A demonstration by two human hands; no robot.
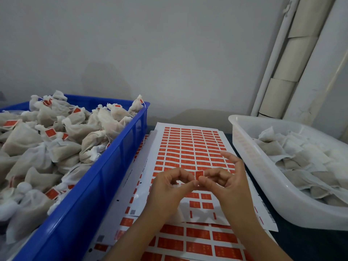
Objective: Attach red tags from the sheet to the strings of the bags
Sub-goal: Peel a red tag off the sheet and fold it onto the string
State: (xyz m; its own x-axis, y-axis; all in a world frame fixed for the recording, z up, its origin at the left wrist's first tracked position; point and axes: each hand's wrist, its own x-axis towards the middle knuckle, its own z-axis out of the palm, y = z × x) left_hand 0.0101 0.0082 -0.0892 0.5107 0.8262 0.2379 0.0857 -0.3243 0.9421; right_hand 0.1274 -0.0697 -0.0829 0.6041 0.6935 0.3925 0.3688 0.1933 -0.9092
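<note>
Both hands meet above the sheet (188, 147) of red tags. The right hand (226, 183) and the left hand (169, 189) pinch one red tag (199, 175) between their fingers. The sticky tag could fold crooked or stick to skin. I cannot see any string or bag in the hands; the fingers may hide it.

Left hand (170, 187) and right hand (226, 179) raised, fingertips meeting, fingers curled in pinch, forearms converging.

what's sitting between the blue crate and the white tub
In the head view, sheets of red tags, with both hands above them pinching one tag.
</note>
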